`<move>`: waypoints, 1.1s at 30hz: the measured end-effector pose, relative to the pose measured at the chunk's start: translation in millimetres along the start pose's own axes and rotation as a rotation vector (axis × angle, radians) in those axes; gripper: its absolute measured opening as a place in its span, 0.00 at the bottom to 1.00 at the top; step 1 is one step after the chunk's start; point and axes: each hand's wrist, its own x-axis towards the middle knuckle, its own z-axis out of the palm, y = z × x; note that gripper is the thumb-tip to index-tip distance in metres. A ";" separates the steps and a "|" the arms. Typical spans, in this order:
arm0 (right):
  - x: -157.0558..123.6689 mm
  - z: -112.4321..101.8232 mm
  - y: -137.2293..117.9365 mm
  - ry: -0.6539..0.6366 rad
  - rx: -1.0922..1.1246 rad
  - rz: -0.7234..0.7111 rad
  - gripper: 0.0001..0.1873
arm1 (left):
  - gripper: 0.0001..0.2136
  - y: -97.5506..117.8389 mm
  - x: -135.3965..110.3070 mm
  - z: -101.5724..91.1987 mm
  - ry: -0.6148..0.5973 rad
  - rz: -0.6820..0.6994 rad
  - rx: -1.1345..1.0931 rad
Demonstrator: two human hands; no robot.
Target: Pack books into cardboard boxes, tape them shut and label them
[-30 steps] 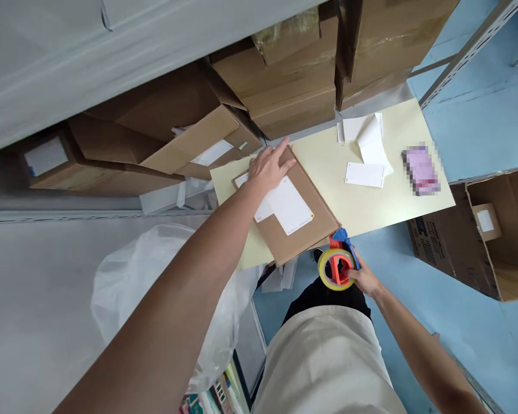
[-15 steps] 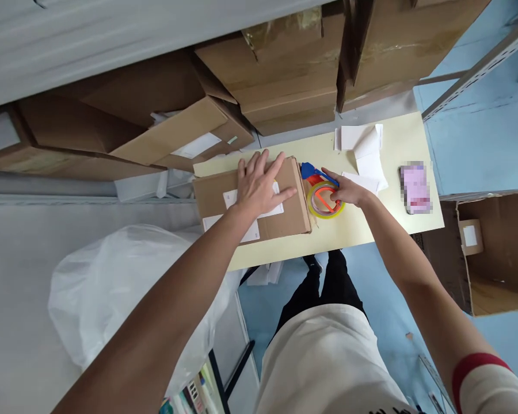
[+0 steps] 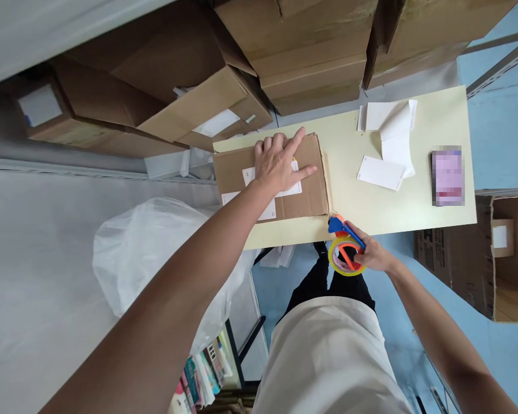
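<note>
A brown cardboard box (image 3: 313, 198) lies on the pale yellow table (image 3: 341, 138), with white labels (image 3: 290, 187) on its top. My left hand (image 3: 278, 163) rests on the box top, thumb and forefinger spread, the other fingers slightly bent. My right hand (image 3: 371, 252) is wrapped round the handle of a tape dispenser (image 3: 346, 248), blue and orange with a roll of yellow-edged tape. The dispenser's blue head is at the box's near right corner, just over the table's front edge. Whether tape runs from it to the box I cannot tell.
White paper slips (image 3: 380, 172) and a pixelated pink, phone-like object (image 3: 448, 177) lie right on the table. Large cartons (image 3: 315, 69) line the back. An open carton (image 3: 457, 253) stands at right, a translucent plastic bag (image 3: 142, 253) at left, and books (image 3: 207, 368) below.
My right hand has drawn the tape dispenser toward my body, from the box's right end to the table's front edge. My left hand stays on the box. The camera view has shifted.
</note>
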 end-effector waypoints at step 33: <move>57.6 -50.7 -61.7 0.031 -0.186 0.012 0.57 | 0.50 -44.1 21.9 -3.4 -0.018 -0.021 -0.055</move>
